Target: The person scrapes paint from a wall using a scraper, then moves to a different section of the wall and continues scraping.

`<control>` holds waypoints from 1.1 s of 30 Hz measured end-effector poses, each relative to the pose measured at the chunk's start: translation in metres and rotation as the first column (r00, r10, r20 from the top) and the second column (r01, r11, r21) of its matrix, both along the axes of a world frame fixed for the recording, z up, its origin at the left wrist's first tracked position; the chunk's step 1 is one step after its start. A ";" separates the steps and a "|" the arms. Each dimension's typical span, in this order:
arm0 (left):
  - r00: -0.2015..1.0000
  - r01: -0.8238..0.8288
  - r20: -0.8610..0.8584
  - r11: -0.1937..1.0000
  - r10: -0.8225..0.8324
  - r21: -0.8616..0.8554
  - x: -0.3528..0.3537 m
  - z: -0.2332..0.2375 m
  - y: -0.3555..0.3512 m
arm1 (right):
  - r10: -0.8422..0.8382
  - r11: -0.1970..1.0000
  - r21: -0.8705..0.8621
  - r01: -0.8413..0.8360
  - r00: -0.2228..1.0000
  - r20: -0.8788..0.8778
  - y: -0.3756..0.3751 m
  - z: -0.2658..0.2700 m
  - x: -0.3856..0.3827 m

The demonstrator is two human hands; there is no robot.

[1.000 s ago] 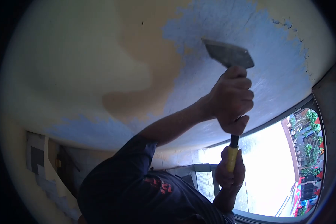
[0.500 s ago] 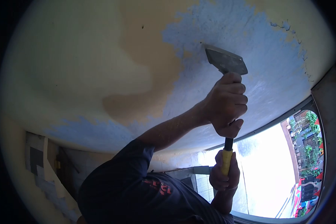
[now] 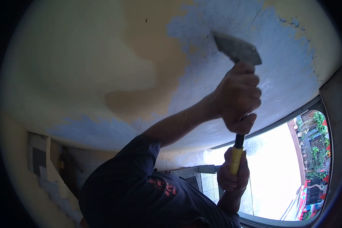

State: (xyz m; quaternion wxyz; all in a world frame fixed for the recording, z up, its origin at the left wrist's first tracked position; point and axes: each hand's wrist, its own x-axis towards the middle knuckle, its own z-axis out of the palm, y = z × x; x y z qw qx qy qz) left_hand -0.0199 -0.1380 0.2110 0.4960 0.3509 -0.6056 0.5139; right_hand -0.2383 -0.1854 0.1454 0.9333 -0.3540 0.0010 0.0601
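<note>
My left hand is closed high on the handle of a scraper, just below its wide grey metal blade. The blade is slightly blurred and lies at or near a bluish-grey patch of the curved painted surface. Lower down, my right hand grips the yellow lower part of the handle. A short black length of handle shows between the two hands. Whether the blade edge touches the surface is unclear.
Cream and tan paint borders the bluish patch, with cracked, peeling edges at the upper right. A bright opening at the lower right shows plants and red bunting. Grey pieces and a pale strip stand at the lower left.
Both hands and the scraper have moved up and to the right. The view has also shifted slightly. Both hands keep their hold on the handle.
</note>
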 end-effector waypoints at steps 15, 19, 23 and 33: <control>1.000 -0.023 -0.017 0.999 0.024 0.026 0.001 -0.008 -0.004 | 0.008 1.000 0.009 -0.008 1.000 -0.002 -0.003 -0.005 -0.002; 1.000 0.017 -0.025 1.000 -0.016 0.027 -0.002 -0.017 -0.003 | 0.031 0.997 0.071 -0.029 0.999 -0.025 0.002 -0.014 -0.005; 0.998 0.009 -0.070 0.996 -0.003 0.085 -0.005 -0.033 0.003 | 0.050 0.992 0.121 -0.046 0.998 -0.028 0.000 -0.028 -0.007; 0.997 0.013 -0.080 0.995 -0.005 0.100 -0.003 -0.041 0.006 | 0.053 0.994 0.102 -0.049 0.998 -0.041 -0.001 -0.040 -0.006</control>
